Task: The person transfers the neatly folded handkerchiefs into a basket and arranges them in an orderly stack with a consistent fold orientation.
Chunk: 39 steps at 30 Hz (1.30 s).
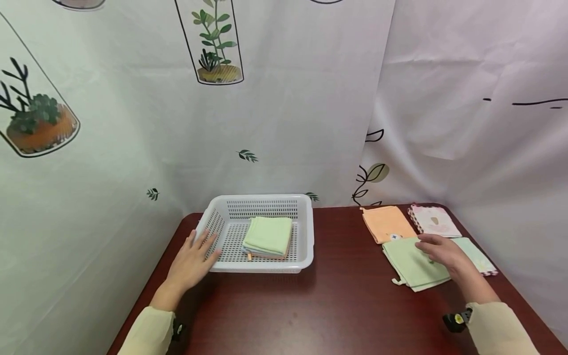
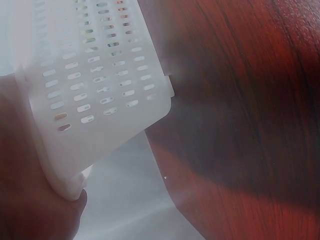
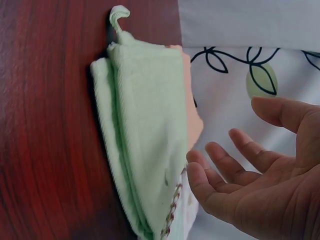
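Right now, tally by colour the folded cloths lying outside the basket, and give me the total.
Orange cloth: 1
Light green cloth: 1
Pale pink cloth: 1
Pale mint cloth: 1
Total: 4

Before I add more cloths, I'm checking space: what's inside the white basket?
The white basket holds a stack of folded cloths, light green on top, bluish and pinkish edges below. The lower layers' faces and basket floor underneath are covered.

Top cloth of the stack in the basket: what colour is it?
The top cloth is pale yellow-green; it shows best in the head view.
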Motion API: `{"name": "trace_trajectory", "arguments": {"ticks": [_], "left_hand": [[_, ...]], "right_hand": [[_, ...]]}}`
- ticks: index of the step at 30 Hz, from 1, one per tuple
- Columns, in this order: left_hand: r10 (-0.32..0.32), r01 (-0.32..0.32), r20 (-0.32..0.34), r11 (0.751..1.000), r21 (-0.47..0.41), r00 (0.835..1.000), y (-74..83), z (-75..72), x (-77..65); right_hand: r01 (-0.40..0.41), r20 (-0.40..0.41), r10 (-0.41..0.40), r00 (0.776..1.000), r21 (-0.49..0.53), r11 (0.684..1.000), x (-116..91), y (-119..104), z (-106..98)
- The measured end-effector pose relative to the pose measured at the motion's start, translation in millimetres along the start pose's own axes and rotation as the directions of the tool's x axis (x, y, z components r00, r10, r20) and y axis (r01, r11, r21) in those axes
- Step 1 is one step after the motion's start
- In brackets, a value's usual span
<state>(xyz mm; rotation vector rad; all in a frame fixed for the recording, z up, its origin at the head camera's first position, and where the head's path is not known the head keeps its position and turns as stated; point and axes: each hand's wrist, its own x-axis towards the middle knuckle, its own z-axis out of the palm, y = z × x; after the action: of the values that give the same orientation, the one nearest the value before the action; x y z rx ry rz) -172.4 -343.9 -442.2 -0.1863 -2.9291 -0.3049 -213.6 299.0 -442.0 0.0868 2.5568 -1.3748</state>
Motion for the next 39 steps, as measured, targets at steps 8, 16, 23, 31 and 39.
{"name": "trace_trajectory", "arguments": {"ticks": [8,16,23,31,39], "left_hand": [[0.001,-0.001,-0.003,1.000,-0.010,1.000,0.6,-0.5,-0.7],[0.009,-0.009,-0.007,1.000,-0.003,1.000,-1.0,0.3,0.2],[0.013,-0.013,-0.010,1.000,-0.005,1.000,-1.1,0.1,0.6],[0.011,-0.011,-0.003,1.000,-0.004,1.000,-0.8,-0.6,0.4],[0.006,-0.006,-0.001,1.000,-0.005,1.000,0.1,0.1,-0.8]], "right_hand": [[0.021,-0.003,-0.021,1.000,-0.014,1.000,2,10,-4],[-0.016,0.013,0.017,1.000,-0.017,1.000,1,14,-8],[-0.048,0.020,0.048,0.999,-0.019,0.999,2,18,-11],[-0.077,0.015,0.077,0.997,-0.042,0.996,4,25,-12],[-0.050,-0.022,0.047,0.999,-0.130,0.990,8,29,-7]]}}
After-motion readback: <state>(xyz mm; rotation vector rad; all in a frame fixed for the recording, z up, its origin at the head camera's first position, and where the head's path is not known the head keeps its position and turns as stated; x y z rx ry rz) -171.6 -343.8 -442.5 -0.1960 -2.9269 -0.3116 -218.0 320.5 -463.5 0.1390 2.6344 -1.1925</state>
